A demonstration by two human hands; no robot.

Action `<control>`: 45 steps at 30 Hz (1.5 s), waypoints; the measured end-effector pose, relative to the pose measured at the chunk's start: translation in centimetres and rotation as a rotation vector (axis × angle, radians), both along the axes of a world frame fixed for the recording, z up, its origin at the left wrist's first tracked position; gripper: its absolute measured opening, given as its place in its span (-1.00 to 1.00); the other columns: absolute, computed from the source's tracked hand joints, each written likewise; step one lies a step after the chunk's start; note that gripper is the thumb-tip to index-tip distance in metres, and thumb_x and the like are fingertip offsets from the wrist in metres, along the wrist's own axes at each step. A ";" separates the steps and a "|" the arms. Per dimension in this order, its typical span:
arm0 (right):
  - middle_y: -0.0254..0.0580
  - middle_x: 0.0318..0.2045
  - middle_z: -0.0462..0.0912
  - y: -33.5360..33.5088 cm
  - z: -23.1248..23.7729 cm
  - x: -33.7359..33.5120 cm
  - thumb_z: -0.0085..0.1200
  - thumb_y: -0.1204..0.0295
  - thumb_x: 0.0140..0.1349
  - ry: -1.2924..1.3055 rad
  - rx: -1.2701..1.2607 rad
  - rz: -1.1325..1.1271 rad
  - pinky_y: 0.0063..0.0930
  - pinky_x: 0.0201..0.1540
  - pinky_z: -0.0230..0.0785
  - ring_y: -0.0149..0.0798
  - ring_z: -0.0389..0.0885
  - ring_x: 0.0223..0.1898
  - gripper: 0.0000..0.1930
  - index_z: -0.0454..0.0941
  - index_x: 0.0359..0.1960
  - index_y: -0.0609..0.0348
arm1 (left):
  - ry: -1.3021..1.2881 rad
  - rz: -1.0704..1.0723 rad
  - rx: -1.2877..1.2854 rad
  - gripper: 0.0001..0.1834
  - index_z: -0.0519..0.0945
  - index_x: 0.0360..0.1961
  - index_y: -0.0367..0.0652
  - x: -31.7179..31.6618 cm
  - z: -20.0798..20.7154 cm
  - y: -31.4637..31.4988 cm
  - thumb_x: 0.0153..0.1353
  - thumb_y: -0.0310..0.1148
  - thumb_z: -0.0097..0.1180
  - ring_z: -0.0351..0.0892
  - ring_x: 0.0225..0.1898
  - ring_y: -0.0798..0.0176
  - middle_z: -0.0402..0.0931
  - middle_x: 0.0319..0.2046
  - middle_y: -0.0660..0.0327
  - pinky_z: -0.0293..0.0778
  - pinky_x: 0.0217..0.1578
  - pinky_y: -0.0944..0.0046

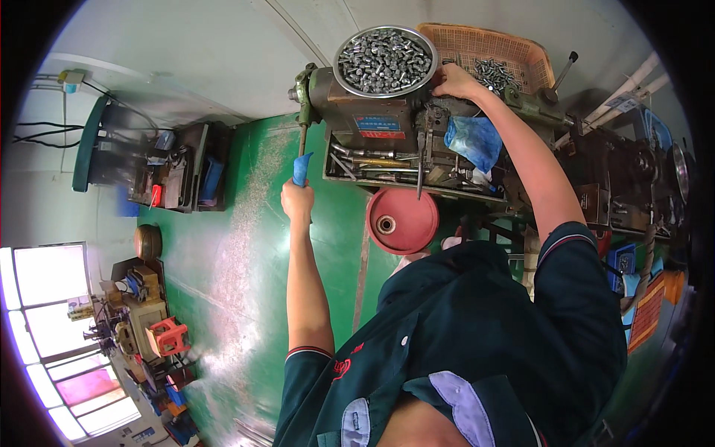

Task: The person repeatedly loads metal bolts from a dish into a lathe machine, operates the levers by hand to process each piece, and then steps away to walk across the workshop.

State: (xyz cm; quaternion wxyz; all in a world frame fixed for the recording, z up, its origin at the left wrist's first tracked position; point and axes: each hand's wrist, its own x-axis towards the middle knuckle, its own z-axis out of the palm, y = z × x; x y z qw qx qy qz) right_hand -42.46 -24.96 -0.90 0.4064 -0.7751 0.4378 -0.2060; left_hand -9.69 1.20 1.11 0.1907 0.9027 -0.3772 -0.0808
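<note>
My left hand (298, 200) is closed around the lower end of a lever (303, 135) that hangs from the left end of a green machine (350, 112). Blue wrapping (301, 168) covers the lever just above my fist. Across the machine, my right hand (457, 82) has its fingers bent together beside the work area; whatever they hold is hidden. Just left of it, a round metal bowl (385, 95) heaped with small metal parts (387, 59) sits on top of the machine. Behind and to the right, an orange plastic basket (484, 31) holds more metal parts (493, 74).
Below the machine head, a tray (342, 179) carries rods and tools. A blue plastic sheet (477, 141) hangs under my right forearm. The round red object (402, 220) stands near my feet. More machinery (633, 179) is at right; a red stool (170, 337) is far left.
</note>
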 end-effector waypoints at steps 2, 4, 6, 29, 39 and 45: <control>-0.16 -0.58 0.53 -0.2 -0.3 -0.1 0.13 0.46 -0.36 -0.095 0.024 0.019 -0.50 -0.37 0.29 -0.30 0.48 -0.48 -0.76 0.49 -0.55 0.30 | 0.008 -0.008 -0.009 -0.84 0.53 -0.48 -0.10 -0.2 0.2 0.0 -0.17 -0.39 -0.02 0.48 -0.41 0.00 0.49 -0.52 0.05 0.36 -0.39 0.13; -0.16 -0.57 0.53 -0.3 -0.5 0.0 0.13 0.47 -0.36 -0.103 0.019 0.020 -0.50 -0.37 0.29 -0.30 0.48 -0.49 -0.76 0.49 -0.55 0.30 | 0.015 -0.012 -0.019 -0.84 0.53 -0.49 -0.10 -0.1 0.1 0.1 -0.17 -0.39 -0.02 0.48 -0.41 0.00 0.49 -0.52 0.05 0.36 -0.39 0.13; -0.16 -0.57 0.54 -0.4 -0.6 0.1 0.13 0.48 -0.36 -0.111 0.015 0.024 -0.50 -0.37 0.29 -0.31 0.48 -0.49 -0.76 0.49 -0.54 0.30 | 0.007 -0.010 -0.026 -0.84 0.53 -0.48 -0.11 0.1 -0.2 0.1 -0.17 -0.38 -0.01 0.47 -0.42 -0.01 0.49 -0.53 0.04 0.36 -0.39 0.13; -0.07 -0.45 0.54 -5.6 6.4 -11.0 -0.09 0.20 -0.04 0.655 -0.273 -0.196 -0.29 -0.36 0.31 -0.12 0.51 -0.40 -0.70 0.52 -0.46 0.17 | -0.170 -0.071 0.157 -0.80 0.54 -0.38 -0.04 8.3 -0.3 -1.1 -0.11 -0.34 -0.01 0.47 -0.35 0.01 0.48 -0.46 0.01 0.37 -0.34 0.13; -0.23 -0.18 0.39 3.1 6.0 -29.1 -0.29 -0.05 0.06 0.991 -0.572 -0.704 -0.01 -0.07 0.03 -0.22 0.22 0.00 -0.53 0.46 -0.31 0.06 | -0.177 -0.087 0.144 -0.80 0.54 -0.39 -0.03 8.9 -0.8 -0.8 -0.11 -0.35 -0.01 0.47 -0.37 -0.01 0.48 -0.46 0.01 0.37 -0.36 0.13; -0.03 -0.47 0.50 12.5 6.8 -28.8 -0.26 -0.15 -0.02 1.010 -0.648 -0.779 -0.18 -0.24 0.24 -0.08 0.43 -0.26 -0.43 0.49 -0.48 0.16 | -0.190 -0.106 0.122 -0.81 0.54 -0.41 -0.05 8.7 -0.7 -1.1 -0.12 -0.35 -0.02 0.47 -0.39 -0.02 0.48 -0.49 0.00 0.37 -0.38 0.13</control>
